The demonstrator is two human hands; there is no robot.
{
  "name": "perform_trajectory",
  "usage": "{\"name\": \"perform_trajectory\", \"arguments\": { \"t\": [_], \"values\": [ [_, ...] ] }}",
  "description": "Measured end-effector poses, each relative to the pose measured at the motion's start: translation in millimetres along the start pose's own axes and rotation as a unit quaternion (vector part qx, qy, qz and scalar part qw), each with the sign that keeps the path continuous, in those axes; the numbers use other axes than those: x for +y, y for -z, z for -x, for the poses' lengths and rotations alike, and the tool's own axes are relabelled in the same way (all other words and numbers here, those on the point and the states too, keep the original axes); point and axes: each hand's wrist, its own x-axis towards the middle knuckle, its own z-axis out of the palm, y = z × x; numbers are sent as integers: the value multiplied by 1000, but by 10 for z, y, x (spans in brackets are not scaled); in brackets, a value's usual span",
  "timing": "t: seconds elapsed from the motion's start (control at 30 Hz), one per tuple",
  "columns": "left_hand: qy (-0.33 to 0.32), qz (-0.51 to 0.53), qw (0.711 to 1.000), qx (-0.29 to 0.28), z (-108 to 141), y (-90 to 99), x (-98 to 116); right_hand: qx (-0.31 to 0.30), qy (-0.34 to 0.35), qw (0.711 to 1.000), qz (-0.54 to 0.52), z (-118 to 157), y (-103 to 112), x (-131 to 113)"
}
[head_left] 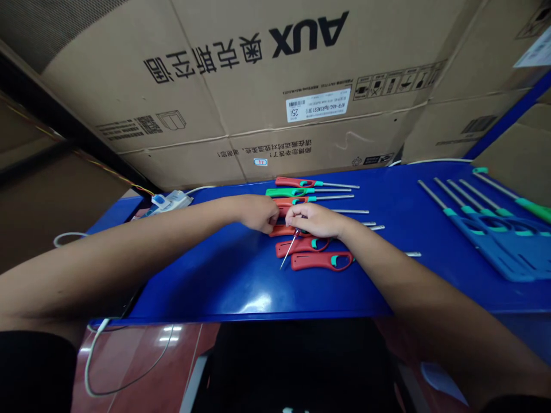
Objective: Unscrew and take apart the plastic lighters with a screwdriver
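Observation:
My right hand (316, 219) is closed round a small screwdriver (289, 250), whose thin metal shaft points down toward the table's front edge. Its fingers hide most of the handle. Curled in a fist, my left hand (260, 212) rests by the left ends of a row of long-nosed lighters; whatever its fingers pinch is hidden. An orange-red lighter (279, 230) lies right under both hands. Nearer to me are two red lighters, one (286, 248) behind the front one (316, 261). Beyond the hands lie a green lighter (284, 192) and a red lighter (293, 182), metal tubes pointing right.
Several blue lighters (499, 241) lie at the right of the blue table (241, 287), beside a green one (538, 209). A large cardboard box (206, 109) stands along the back. At the left is a white power strip (172, 201) with cables.

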Motion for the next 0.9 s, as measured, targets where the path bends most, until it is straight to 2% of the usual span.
{"name": "perform_trajectory", "arguments": {
  "t": [0.17, 0.37, 0.53, 0.73, 0.83, 0.9],
  "values": [
    [100, 13, 994, -38, -16, 44, 116, 5, -4, 1000, 17, -41, -49, -26],
    [148, 54, 987, -39, -25, 72, 171, 15, -6, 999, 28, -63, -74, -37],
    [179, 159, 969, -63, 21, 1, 122, 18, -16, 999, 22, -41, -78, -72],
    [173, 274, 942, -83, 116, -88, 17, 2, -21, 1000, 16, -22, -76, -118],
    [155, 300, 941, -32, 149, -107, -30, 0, -22, 1000, 16, -15, -72, -130],
    [107, 280, 954, 18, 172, -117, -57, 2, -22, 1000, 17, -9, -68, -135]
  ]
}}
